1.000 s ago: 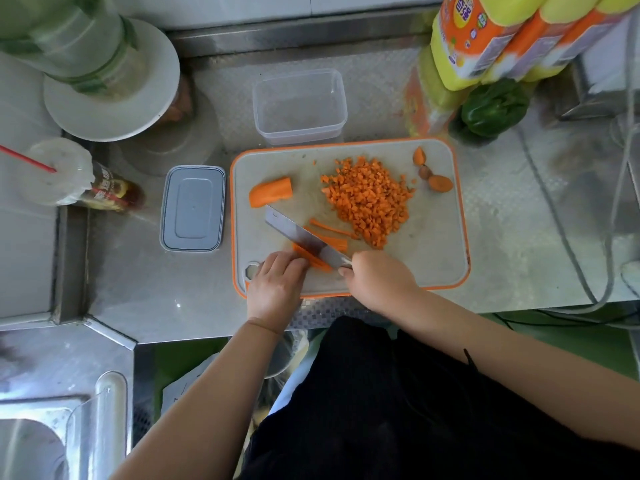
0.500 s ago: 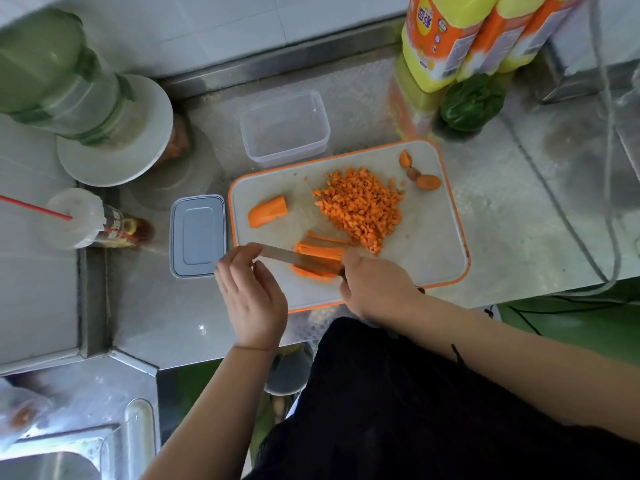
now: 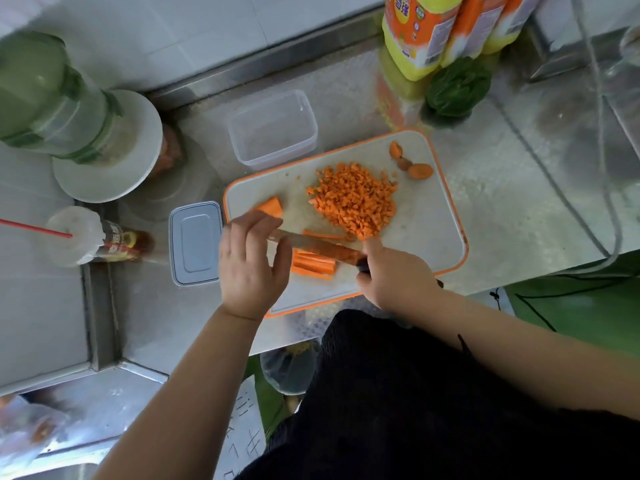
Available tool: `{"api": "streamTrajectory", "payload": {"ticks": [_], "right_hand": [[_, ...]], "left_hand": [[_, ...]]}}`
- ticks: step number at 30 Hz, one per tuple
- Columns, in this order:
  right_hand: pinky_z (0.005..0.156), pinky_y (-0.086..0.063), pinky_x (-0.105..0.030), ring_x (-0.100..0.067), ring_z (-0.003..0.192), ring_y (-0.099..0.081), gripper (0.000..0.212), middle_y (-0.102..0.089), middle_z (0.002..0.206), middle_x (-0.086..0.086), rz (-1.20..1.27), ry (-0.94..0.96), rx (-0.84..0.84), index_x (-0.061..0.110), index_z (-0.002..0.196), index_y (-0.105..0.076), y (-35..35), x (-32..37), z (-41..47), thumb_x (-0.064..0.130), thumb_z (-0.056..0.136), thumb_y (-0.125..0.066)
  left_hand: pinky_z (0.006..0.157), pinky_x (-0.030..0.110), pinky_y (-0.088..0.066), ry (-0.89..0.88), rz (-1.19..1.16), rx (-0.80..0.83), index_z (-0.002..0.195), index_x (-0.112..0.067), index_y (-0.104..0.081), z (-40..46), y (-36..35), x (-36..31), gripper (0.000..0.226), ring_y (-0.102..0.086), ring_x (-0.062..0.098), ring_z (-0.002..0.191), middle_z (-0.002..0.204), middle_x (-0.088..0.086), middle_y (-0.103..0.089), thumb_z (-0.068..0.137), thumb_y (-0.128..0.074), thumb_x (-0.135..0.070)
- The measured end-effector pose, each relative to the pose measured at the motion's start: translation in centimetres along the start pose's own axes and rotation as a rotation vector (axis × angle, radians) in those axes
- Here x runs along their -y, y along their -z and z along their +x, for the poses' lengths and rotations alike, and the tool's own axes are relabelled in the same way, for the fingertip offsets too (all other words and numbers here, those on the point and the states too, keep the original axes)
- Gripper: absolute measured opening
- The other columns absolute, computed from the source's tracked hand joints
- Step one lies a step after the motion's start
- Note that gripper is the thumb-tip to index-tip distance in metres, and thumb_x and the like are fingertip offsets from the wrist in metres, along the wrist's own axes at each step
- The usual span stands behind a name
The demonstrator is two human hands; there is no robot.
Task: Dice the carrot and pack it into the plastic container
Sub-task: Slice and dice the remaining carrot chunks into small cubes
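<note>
A pile of diced carrot (image 3: 353, 199) lies in the middle of the white, orange-rimmed cutting board (image 3: 427, 233). A carrot chunk (image 3: 272, 206) sits at the board's left, and a bundle of carrot sticks (image 3: 313, 264) lies near its front edge. My right hand (image 3: 394, 275) grips the handle of a knife (image 3: 318, 247), whose blade hovers over the sticks. My left hand (image 3: 252, 268) is lifted, its thumb and straight fingers at the blade's tip. The clear plastic container (image 3: 273, 129) stands empty behind the board.
The container's grey lid (image 3: 195, 242) lies left of the board. Cut carrot ends (image 3: 419, 170) rest at the board's far right corner. Yellow bottles (image 3: 415, 32) and a green pepper (image 3: 457, 86) stand behind, a green-topped jar (image 3: 59, 105) and a sauce bottle (image 3: 104, 242) at left.
My left hand rose off the carrot sticks and came to the blade's tip. The knife swung from slanting to nearly level above the sticks. The view shifted.
</note>
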State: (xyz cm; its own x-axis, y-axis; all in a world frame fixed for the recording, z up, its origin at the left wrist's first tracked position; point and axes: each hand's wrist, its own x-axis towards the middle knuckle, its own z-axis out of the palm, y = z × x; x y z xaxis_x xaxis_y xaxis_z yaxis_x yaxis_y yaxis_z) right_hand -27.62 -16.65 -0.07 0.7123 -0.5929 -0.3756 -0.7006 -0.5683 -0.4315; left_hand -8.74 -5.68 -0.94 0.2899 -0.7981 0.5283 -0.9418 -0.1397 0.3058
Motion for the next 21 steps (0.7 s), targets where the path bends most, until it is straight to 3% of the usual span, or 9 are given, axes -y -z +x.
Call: {"api": "streamTrajectory", "payload": {"ticks": [2,5,7,9,12,16,21], "right_hand": [[0.062,-0.04,-0.034,-0.032,0.081,-0.061,0.026,-0.062,0.084,-0.005,0.134,-0.089,-0.036,0.012,0.113,-0.044,0.4,-0.8,0.0,0.025,0.091,-0.05],[0.062,-0.039,-0.035,-0.034,0.081,-0.061,0.026,-0.057,0.078,-0.005,0.225,-0.122,-0.166,0.01,0.112,-0.047,0.8,-1.6,0.1,0.024,0.091,-0.054],[0.062,-0.041,-0.037,-0.037,0.081,-0.062,0.027,-0.064,0.082,-0.01,0.239,-0.121,-0.258,0.009,0.111,-0.049,1.0,-2.0,0.3,0.023,0.089,-0.057],[0.061,-0.041,-0.036,-0.038,0.08,-0.063,0.028,-0.066,0.084,-0.012,0.249,-0.121,-0.311,0.009,0.11,-0.051,1.0,-2.2,0.3,0.023,0.088,-0.059],[0.06,-0.047,-0.038,-0.038,0.073,-0.064,0.026,-0.067,0.078,-0.012,0.269,-0.097,-0.39,0.008,0.106,-0.054,0.9,-2.4,0.2,0.022,0.085,-0.063],[0.059,-0.051,-0.042,-0.038,0.07,-0.065,0.026,-0.068,0.075,-0.013,0.283,-0.08,-0.399,0.006,0.104,-0.056,0.5,-2.7,-0.1,0.018,0.083,-0.064],[0.06,-0.048,-0.04,-0.039,0.074,-0.063,0.025,-0.066,0.078,-0.012,0.301,-0.074,-0.317,0.005,0.107,-0.054,0.7,-2.2,-0.3,0.017,0.085,-0.061]], "left_hand": [[0.089,0.041,-0.045,-0.074,0.019,0.088,0.12,-0.006,-0.051,-1.8,-0.9,0.9,0.037,-0.054,0.033,0.104,0.112,0.017,-0.057,0.095,-0.062,-0.031],[0.102,0.045,-0.041,-0.141,0.128,0.483,0.141,-0.006,-0.041,-3.8,-3.1,2.2,0.071,-0.049,0.033,0.121,0.134,0.014,-0.052,0.093,-0.048,-0.058],[0.111,0.045,-0.03,-0.235,0.19,0.671,0.148,-0.004,-0.031,-3.8,-4.6,3.0,0.087,-0.042,0.033,0.131,0.144,0.016,-0.047,0.087,-0.045,-0.064],[0.113,0.045,-0.025,-0.32,0.19,0.756,0.147,-0.004,-0.03,-3.3,-5.9,3.7,0.088,-0.041,0.033,0.132,0.143,0.018,-0.048,0.084,-0.044,-0.063],[0.106,0.044,-0.03,-0.408,0.175,0.731,0.141,-0.003,-0.041,-2.6,-7.3,4.7,0.081,-0.051,0.036,0.121,0.135,0.019,-0.055,0.085,-0.042,-0.061],[0.09,0.045,-0.04,-0.495,0.204,0.602,0.131,-0.004,-0.049,-3.2,-7.7,4.8,0.061,-0.05,0.036,0.107,0.123,0.018,-0.059,0.093,-0.042,-0.052],[0.075,0.042,-0.042,-0.309,0.295,0.55,0.119,-0.001,-0.054,-5.6,-7.6,3.4,0.048,-0.055,0.035,0.093,0.11,0.017,-0.06,0.095,-0.042,-0.041]]}}
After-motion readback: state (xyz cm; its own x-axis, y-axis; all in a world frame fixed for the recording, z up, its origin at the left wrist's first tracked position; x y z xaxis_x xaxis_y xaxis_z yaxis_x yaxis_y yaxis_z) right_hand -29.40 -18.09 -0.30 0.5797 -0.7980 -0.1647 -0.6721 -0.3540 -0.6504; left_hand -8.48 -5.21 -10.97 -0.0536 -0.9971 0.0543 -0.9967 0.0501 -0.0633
